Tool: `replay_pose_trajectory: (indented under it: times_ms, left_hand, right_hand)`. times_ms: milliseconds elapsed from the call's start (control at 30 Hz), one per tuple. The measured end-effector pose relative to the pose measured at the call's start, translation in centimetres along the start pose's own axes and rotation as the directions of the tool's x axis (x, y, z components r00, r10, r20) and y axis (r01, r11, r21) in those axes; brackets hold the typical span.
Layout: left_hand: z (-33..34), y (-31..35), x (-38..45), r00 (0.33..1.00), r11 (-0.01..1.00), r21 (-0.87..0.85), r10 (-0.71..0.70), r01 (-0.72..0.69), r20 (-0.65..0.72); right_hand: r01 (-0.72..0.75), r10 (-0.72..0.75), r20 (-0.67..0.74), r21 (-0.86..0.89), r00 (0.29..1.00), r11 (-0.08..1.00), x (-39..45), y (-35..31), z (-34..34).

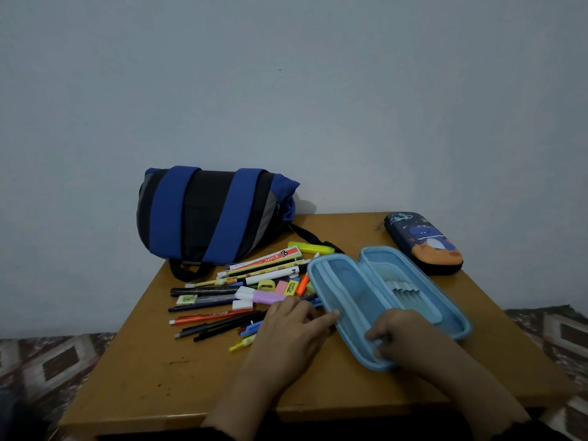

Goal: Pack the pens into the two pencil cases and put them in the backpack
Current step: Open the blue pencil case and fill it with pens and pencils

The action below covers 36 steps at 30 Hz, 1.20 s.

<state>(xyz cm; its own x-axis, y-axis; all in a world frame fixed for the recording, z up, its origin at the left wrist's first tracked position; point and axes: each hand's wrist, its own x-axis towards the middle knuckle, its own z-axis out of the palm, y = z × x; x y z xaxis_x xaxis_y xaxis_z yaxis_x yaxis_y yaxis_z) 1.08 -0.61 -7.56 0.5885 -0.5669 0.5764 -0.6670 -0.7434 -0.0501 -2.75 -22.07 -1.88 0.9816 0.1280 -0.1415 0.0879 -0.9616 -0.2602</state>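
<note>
While steadying the open blue pencil case (381, 294) with both hands (296, 326) loose, risk nudging near pens (222, 326) off the table (152, 370).

Backpack (210, 214) behind pens (229, 300); open case (385, 300) right, closed case (423, 241) behind.

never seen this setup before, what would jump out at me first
The open light blue zip pencil case lying flat near the front right of the wooden table, with both hands on it. Left of it sprawls a loose heap of pens and markers, with the blue and black backpack behind.
</note>
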Motion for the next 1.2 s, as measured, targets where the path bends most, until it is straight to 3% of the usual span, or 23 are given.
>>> replay_pose_trajectory:
  times_ms: [100,333,500,567,633,833,967,1200]
  left_hand:
    - [0.1,-0.1,0.0,1.000,1.000,0.010,-0.020,0.020,0.024]
    - [0.4,-0.2,-0.1,0.997,0.996,0.063,-0.064,0.062,0.036]
    - [0.0,0.3,0.3,0.990,0.991,0.076,0.102,-0.110,0.094]
    - [0.0,0.6,0.6,0.983,0.980,0.122,0.144,-0.157,0.112]
    - [0.0,1.3,0.9,0.991,0.987,0.117,0.100,-0.111,0.094]
    - [0.6,3.2,1.1,0.997,0.994,0.103,-0.037,0.031,0.061]
    - [0.9,2.8,0.8,0.997,0.995,0.088,-0.043,0.037,0.066]
    - [0.6,2.7,0.9,0.992,0.994,0.066,-0.095,0.089,0.081]
  right_hand:
    - [0.019,-0.019,0.006,-0.041,1.000,0.999,-0.1,-0.3,-0.2]
    - [0.046,-0.047,0.009,0.077,0.999,0.996,-0.8,0.9,-1.3]
    - [0.015,-0.001,0.108,-0.126,0.994,0.992,-0.1,-0.3,-1.5]
    - [-0.018,0.031,0.056,-0.215,0.998,0.976,-0.1,-0.7,-1.4]
    - [-0.027,0.040,0.043,-0.264,0.998,0.964,-0.2,-1.0,-1.3]
    - [-0.072,0.124,0.172,-0.283,0.977,0.956,-0.1,-1.8,-2.1]
    - [-0.133,0.182,0.210,-0.228,0.961,0.964,-0.1,-1.8,-2.3]
    - [-0.182,0.218,0.106,-0.274,0.970,0.944,-0.5,-2.8,-1.7]
